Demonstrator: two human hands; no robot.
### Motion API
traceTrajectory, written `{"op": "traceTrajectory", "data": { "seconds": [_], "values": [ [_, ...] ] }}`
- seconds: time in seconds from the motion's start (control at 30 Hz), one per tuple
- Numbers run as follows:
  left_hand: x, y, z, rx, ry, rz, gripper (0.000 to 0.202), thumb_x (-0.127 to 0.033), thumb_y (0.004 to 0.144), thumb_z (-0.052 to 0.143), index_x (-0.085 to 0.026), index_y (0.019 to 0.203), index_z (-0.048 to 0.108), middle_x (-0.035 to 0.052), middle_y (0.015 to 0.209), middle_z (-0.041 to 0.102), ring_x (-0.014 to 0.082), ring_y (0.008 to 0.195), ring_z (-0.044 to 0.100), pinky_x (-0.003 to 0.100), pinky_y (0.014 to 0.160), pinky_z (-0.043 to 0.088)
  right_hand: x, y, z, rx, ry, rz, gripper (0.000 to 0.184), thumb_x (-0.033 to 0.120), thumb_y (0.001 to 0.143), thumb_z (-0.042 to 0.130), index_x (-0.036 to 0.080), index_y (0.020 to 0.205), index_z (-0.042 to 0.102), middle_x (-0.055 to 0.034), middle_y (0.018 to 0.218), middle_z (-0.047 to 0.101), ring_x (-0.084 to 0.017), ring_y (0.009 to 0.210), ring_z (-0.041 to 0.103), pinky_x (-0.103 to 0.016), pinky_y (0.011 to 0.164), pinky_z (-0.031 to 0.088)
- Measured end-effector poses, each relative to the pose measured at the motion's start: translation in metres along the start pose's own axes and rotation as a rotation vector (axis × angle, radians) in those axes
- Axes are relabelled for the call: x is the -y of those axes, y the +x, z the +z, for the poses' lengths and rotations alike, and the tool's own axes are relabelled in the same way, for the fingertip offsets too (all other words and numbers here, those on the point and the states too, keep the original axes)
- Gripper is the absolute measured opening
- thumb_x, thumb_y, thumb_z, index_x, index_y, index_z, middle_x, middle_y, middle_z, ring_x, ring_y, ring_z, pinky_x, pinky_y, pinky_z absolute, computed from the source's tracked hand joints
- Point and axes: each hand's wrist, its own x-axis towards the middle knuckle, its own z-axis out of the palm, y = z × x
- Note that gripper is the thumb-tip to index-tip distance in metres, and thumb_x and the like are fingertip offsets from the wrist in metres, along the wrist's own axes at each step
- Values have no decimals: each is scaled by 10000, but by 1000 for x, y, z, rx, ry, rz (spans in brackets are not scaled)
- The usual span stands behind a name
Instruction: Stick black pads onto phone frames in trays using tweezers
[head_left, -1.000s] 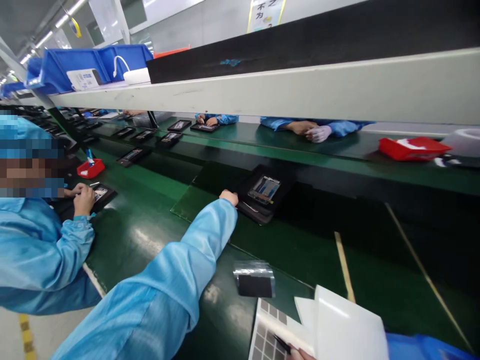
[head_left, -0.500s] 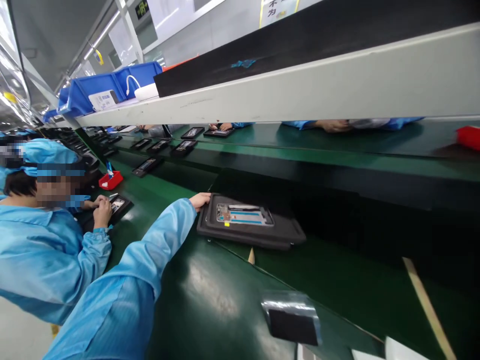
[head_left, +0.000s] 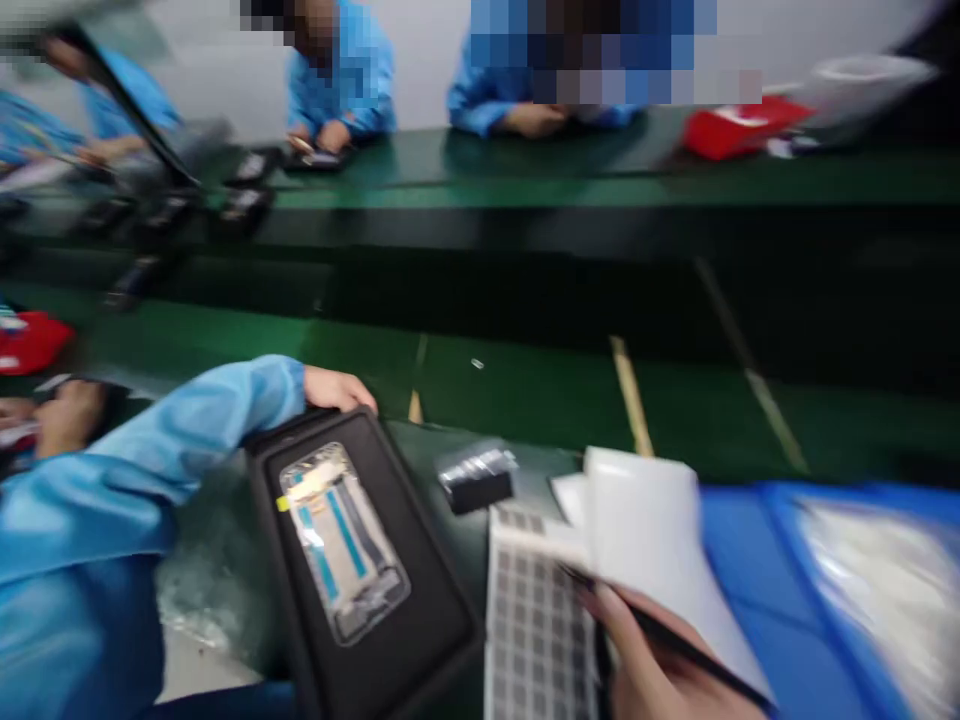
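My left hand (head_left: 341, 388) grips the far edge of a black tray (head_left: 431, 610), fingers closed over its rim. In the tray lies a phone frame (head_left: 345, 545) with blue strips and a small yellow tab at its side. At the lower right, my right hand (head_left: 660, 665) is closed on black tweezers (head_left: 701, 655), somewhat blurred. The tweezers' tip is at a sheet of grey square stickers (head_left: 536, 610), beside the tray. White backing paper (head_left: 645, 540) stands curled up behind that sheet.
A small black piece in clear film (head_left: 480, 482) lies beyond the tray. At the right are blue bins (head_left: 750, 550) with a whitish plastic bag (head_left: 885, 590). Across the dark green bench, co-workers sit near several black trays and a red box (head_left: 735, 130). Another person's hand (head_left: 71, 415) is at left.
My left hand has brought the tray nearer and turned it. The view has swung right and down, and my right hand with the tweezers has come into view.
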Motion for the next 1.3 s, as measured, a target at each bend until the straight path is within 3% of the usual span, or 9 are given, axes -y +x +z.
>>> {"op": "traceTrajectory", "data": {
  "seconds": [0.13, 0.23, 0.33, 0.53, 0.6, 0.77, 0.9, 1.07, 1.3],
  "values": [
    [-10, 25, 22, 265, 271, 85, 300, -127, 713, 541, -176, 899, 770, -11, 904, 766, 164, 874, 692, 185, 810, 509, 1, -26, -15, -22, 7, -49, 281, 425, 731, 843, 174, 828, 762, -71, 751, 753, -240, 639, 693, -344, 601, 559],
    [-20, 35, 47, 294, 495, 114, 413, -101, 720, 443, -205, 963, 761, -24, 956, 761, 145, 894, 688, 169, 810, 496, -2, -26, -10, -26, 91, -48, 266, 384, 759, 842, 164, 883, 759, -76, 791, 762, -222, 644, 698, -319, 584, 548],
    [-27, 37, 69, 140, 706, 156, 420, -93, 722, 447, -239, 972, 752, -20, 1015, 747, 153, 940, 678, 195, 855, 490, -2, -29, -8, -12, 158, -56, 256, 359, 762, 849, 161, 897, 756, -75, 807, 764, -211, 641, 695, -321, 599, 556],
    [-37, 29, 108, -530, 948, 280, 304, -183, 888, 438, -204, 1091, 664, 61, 1098, 685, 220, 1020, 648, 333, 950, 489, 6, -28, -8, -2, 155, -82, 244, 362, 774, 840, 167, 896, 756, -65, 796, 762, -208, 642, 700, -316, 581, 571],
    [-44, 33, 125, -655, 969, 322, 240, -266, 936, 468, -181, 1093, 628, 83, 1100, 662, 244, 1031, 627, 366, 950, 490, 12, -25, -6, 5, 137, -90, 248, 367, 769, 843, 169, 888, 757, -59, 768, 756, -210, 639, 702, -315, 571, 576],
    [-53, 57, 155, -597, 1042, 261, 451, -421, 804, 755, -158, 1118, 568, 96, 1122, 619, 280, 1025, 606, 382, 901, 501, 30, -16, 3, 35, 164, -124, 219, 352, 770, 848, 181, 878, 762, -52, 787, 765, -203, 642, 713, -299, 560, 582],
    [-44, 62, 161, -583, 976, 241, 231, -255, 886, 671, -178, 1095, 610, 67, 1084, 662, 243, 1005, 647, 340, 855, 519, 45, -12, 12, 87, 163, -176, 175, 319, 775, 848, 198, 875, 769, -48, 819, 774, -195, 657, 717, -294, 581, 596],
    [-35, 47, 164, -689, 828, 387, 216, -337, 946, 614, -223, 1105, 705, 35, 1152, 725, 223, 1060, 676, 336, 921, 525, 62, -10, 32, 182, 231, -230, 171, 327, 774, 843, 217, 884, 771, -54, 889, 784, -244, 811, 757, -394, 779, 651],
    [-40, 37, 169, -745, 706, 476, 157, -314, 935, 634, -252, 939, 778, -10, 966, 775, 188, 898, 719, 298, 820, 542, 67, -8, 50, 230, 276, -310, 117, 277, 787, 836, 228, 871, 771, -43, 925, 789, -256, 878, 763, -411, 852, 649]
  ]
}}
